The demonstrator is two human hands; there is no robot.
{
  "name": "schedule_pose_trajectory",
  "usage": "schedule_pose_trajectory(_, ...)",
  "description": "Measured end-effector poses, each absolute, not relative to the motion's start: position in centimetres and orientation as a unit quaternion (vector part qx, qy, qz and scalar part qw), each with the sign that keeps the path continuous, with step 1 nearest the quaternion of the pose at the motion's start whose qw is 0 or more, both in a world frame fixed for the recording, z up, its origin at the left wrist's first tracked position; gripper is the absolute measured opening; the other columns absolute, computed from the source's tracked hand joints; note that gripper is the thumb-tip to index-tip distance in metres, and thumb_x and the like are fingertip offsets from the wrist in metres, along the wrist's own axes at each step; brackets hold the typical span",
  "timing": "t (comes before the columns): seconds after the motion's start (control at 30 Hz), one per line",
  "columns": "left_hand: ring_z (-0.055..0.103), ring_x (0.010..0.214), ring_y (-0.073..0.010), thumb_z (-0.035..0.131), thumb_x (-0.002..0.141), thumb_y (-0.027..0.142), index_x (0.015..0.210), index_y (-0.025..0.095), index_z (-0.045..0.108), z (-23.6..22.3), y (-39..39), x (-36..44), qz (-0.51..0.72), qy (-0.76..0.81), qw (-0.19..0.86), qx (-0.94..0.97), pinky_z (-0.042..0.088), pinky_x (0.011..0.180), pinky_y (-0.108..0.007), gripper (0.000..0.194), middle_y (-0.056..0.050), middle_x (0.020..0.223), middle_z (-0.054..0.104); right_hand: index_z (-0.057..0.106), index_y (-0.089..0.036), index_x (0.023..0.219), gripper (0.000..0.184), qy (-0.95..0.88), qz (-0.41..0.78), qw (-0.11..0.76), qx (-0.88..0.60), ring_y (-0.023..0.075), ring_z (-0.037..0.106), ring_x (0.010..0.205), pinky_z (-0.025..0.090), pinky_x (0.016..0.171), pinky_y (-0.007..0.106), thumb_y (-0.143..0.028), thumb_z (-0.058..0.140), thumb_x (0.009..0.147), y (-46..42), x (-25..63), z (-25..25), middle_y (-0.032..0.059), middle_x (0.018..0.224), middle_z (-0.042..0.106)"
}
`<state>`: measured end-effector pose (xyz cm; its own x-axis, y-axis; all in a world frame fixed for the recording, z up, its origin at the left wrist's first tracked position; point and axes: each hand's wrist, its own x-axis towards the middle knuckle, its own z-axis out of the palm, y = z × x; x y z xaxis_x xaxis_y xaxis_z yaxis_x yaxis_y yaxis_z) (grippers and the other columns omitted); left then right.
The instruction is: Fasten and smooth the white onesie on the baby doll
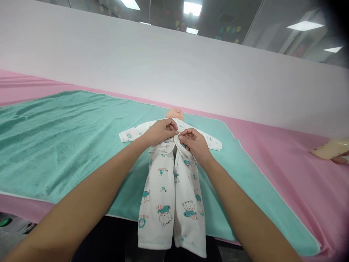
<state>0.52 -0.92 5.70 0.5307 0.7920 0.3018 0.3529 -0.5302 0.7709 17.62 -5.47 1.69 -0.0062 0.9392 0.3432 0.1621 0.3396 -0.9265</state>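
Note:
A baby doll lies on its back, its head toward the wall. It wears a white printed jacket with sleeves spread wide and matching white trousers whose legs reach past the near edge. My left hand and my right hand meet at the jacket's front opening on the chest. Both have fingertips pinched on the jacket's edges, almost touching each other. Whatever fastening sits between the fingertips is too small to make out. Below the hands the jacket front parts in a narrow V.
A teal towel with some wrinkles lies under the doll, over a pink sheet. Behind stands a white wall with glass above. At the far right, another person's hand is beside a cream-coloured object.

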Motion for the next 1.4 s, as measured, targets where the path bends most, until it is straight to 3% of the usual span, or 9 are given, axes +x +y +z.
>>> schedule_pose_trajectory(0.1, 0.055, 0.083, -0.0160, 0.052, 0.080, 0.030, 0.090, 0.018, 0.058, 3.9, 1.1, 0.2, 0.383, 0.395, 0.149, 0.822, 0.044, 0.072, -0.028, 0.016, -0.003, 0.088, 0.061, 0.056, -0.022, 0.097, 0.025, -0.650, 0.198, 0.557, -0.478, 0.0174, 0.057, 0.091, 0.048, 0.071, 0.030, -0.040, 0.057, 0.080, -4.7, 18.4, 0.7, 0.0041, 0.100, 0.061)
schedule_pose_trajectory(0.23, 0.048, 0.108, -0.0220, 0.033, 0.091, 0.037, 0.111, 0.020, 0.054, 1.4, 3.7, -1.5, 0.353, 0.427, 0.032, 0.832, 0.038, 0.091, -0.037, 0.034, -0.007, 0.115, 0.056, 0.049, -0.024, 0.125, 0.040, -0.723, 0.084, 0.464, -0.505, 0.0184, 0.039, 0.125, 0.030, 0.106, 0.038, -0.042, 0.034, 0.092, -2.6, 20.9, -1.4, 0.0044, 0.133, 0.046)
schedule_pose_trajectory(0.43, 0.044, 0.116, -0.0293, 0.032, 0.089, 0.047, 0.138, 0.027, 0.030, -0.9, 5.0, -7.9, 0.172, 0.524, -0.027, 0.834, 0.035, 0.092, -0.045, 0.053, -0.009, 0.130, 0.048, 0.031, -0.027, 0.140, 0.052, -0.747, -0.037, 0.230, -0.622, 0.0241, 0.023, 0.135, 0.022, 0.108, 0.050, -0.048, 0.024, 0.093, -1.0, 27.6, -3.9, 0.0012, 0.146, 0.028)
schedule_pose_trajectory(0.5, 0.046, 0.115, -0.0298, 0.035, 0.087, 0.046, 0.136, 0.027, 0.033, -1.1, 4.9, -10.4, 0.139, 0.562, -0.037, 0.815, 0.037, 0.090, -0.044, 0.052, -0.010, 0.126, 0.051, 0.029, -0.024, 0.141, 0.054, -0.721, -0.048, 0.197, -0.663, 0.0250, 0.027, 0.133, 0.024, 0.106, 0.050, -0.047, 0.025, 0.092, -1.5, 30.6, -4.0, 0.0045, 0.146, 0.030)
schedule_pose_trajectory(0.6, 0.049, 0.112, -0.0294, 0.036, 0.086, 0.043, 0.124, 0.025, 0.046, -0.9, 4.6, -13.3, 0.147, 0.622, -0.053, 0.767, 0.040, 0.085, -0.041, 0.044, -0.009, 0.122, 0.055, 0.047, -0.022, 0.127, 0.049, -0.673, -0.006, 0.180, -0.717, 0.0265, 0.046, 0.119, 0.036, 0.096, 0.044, -0.047, 0.026, 0.091, -2.5, 35.1, -3.8, 0.0083, 0.133, 0.048)
schedule_pose_trajectory(0.77, 0.058, 0.097, -0.0299, 0.035, 0.085, 0.048, 0.114, 0.024, 0.051, -0.5, 4.6, -14.5, 0.215, 0.720, 0.002, 0.660, 0.044, 0.074, -0.039, 0.041, -0.010, 0.104, 0.065, 0.062, -0.017, 0.086, 0.049, -0.567, 0.015, 0.252, -0.784, 0.0251, 0.058, 0.083, 0.041, 0.064, 0.032, -0.059, 0.036, 0.082, -3.3, 38.2, -3.0, 0.0105, 0.096, 0.064)
schedule_pose_trajectory(0.97, 0.060, 0.072, -0.0210, 0.058, 0.071, 0.043, 0.101, 0.021, 0.056, -0.5, 4.4, -13.2, 0.356, 0.681, 0.183, 0.613, 0.044, 0.063, -0.030, 0.037, -0.005, 0.082, 0.066, 0.050, -0.019, 0.059, 0.040, -0.541, 0.124, 0.324, -0.766, 0.0142, 0.044, 0.055, 0.030, 0.049, 0.026, -0.058, 0.058, 0.069, -3.6, 36.7, -2.5, -0.0005, 0.059, 0.051)
schedule_pose_trajectory(1.13, 0.057, 0.063, -0.0125, 0.068, 0.064, 0.024, 0.102, 0.017, 0.056, 0.2, 3.9, -12.7, 0.602, 0.499, 0.411, 0.468, 0.044, 0.057, -0.024, 0.040, -0.002, 0.076, 0.062, 0.048, -0.020, 0.068, 0.032, -0.463, 0.296, 0.594, -0.588, 0.0138, 0.051, 0.062, 0.042, 0.056, 0.026, -0.046, 0.065, 0.067, -3.4, 35.6, -2.6, 0.0000, 0.069, 0.054)
schedule_pose_trajectory(1.4, 0.053, 0.061, -0.0093, 0.066, 0.066, 0.014, 0.101, 0.020, 0.053, -0.1, 5.2, -14.3, 0.679, 0.493, 0.405, 0.363, 0.044, 0.056, -0.022, 0.038, 0.001, 0.074, 0.058, 0.047, -0.021, 0.074, 0.026, -0.413, 0.251, 0.626, -0.612, 0.0139, 0.053, 0.057, 0.044, 0.051, 0.027, -0.042, 0.063, 0.070, -1.8, 38.5, -4.0, 0.0018, 0.067, 0.055)
